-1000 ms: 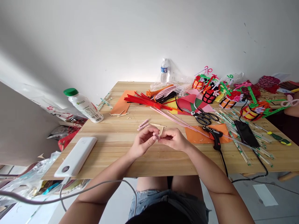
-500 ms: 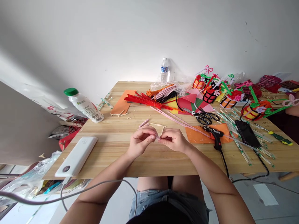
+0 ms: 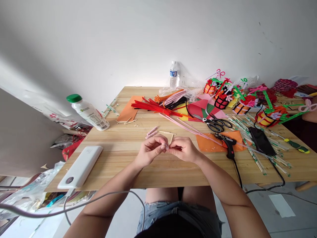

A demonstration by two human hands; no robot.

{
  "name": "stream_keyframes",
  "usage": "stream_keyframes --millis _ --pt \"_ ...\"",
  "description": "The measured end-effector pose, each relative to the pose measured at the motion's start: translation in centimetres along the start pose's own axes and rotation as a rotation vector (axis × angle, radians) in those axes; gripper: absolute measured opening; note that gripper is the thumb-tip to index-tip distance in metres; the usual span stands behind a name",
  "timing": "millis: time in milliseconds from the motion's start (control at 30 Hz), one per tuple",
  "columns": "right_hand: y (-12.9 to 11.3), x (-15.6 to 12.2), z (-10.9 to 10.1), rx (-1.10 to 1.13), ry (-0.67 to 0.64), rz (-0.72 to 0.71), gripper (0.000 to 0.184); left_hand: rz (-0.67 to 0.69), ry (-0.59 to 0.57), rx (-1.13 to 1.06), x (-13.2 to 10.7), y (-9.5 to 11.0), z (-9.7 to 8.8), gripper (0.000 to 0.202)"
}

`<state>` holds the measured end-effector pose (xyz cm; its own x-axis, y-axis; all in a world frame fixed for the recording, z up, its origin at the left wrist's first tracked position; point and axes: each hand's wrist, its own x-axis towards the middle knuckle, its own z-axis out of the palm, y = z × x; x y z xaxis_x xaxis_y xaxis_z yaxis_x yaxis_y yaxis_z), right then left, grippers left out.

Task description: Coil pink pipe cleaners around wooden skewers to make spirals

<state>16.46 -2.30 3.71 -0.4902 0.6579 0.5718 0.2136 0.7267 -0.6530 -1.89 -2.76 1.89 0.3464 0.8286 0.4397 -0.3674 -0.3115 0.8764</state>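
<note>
My left hand (image 3: 150,151) and my right hand (image 3: 183,149) meet over the middle of the wooden table (image 3: 128,165), fingertips pinched together on a small pink pipe-cleaner piece (image 3: 166,146). Just beyond my fingers lie two coiled pink pieces (image 3: 151,132) and a few thin wooden sticks (image 3: 169,133). Long pink pipe cleaners (image 3: 188,128) run from behind my right hand toward the back.
A white power bank (image 3: 80,166) lies at the left, a green-capped bottle (image 3: 87,112) behind it. Black scissors (image 3: 216,124), a black glue gun (image 3: 226,143) on orange paper, a phone (image 3: 261,141), pipe-cleaner bundles (image 3: 158,105), flower baskets (image 3: 221,97) and a water bottle (image 3: 174,74) crowd the right and back.
My hands have stayed in place; the fingers have closed tighter together around the small pink piece.
</note>
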Motion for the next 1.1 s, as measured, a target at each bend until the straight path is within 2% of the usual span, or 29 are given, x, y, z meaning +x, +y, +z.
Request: stream_keyframes --millis 167,267,400,533,667,900,1000,1100 --pt "0.0 0.0 0.0 -0.004 0.014 -0.003 0.025 -0.026 0.000 -0.019 0.0 -0.2 0.1 0.016" --pt "-0.1 0.0 0.1 -0.025 0.042 0.002 0.024 -0.037 0.052 -0.035 0.3 -0.3 0.6 0.021" --pt "0.2 0.0 0.3 -0.062 0.060 0.058 0.029 -0.149 0.128 -0.034 0.7 -0.5 0.9 0.027" --pt "0.4 0.0 0.1 0.110 -0.052 0.170 0.031 -0.234 0.145 -0.017 0.8 -0.5 0.6 0.029" --pt "0.1 0.1 -0.4 0.294 -0.170 0.279 0.032 -0.277 0.112 -0.071 0.8 -0.2 0.5 0.029" --pt "0.0 0.2 -0.5 0.522 -0.219 0.544 0.036 -0.348 0.077 -0.226 0.8 0.3 1.1 0.032" --pt "0.1 0.3 -0.6 0.572 -0.254 0.587 0.037 -0.369 0.102 -0.266 0.9 0.3 1.3 0.032" --pt "0.1 0.3 -0.4 0.522 -0.211 0.585 0.035 -0.396 0.130 -0.260 0.9 0.0 1.3 0.034"
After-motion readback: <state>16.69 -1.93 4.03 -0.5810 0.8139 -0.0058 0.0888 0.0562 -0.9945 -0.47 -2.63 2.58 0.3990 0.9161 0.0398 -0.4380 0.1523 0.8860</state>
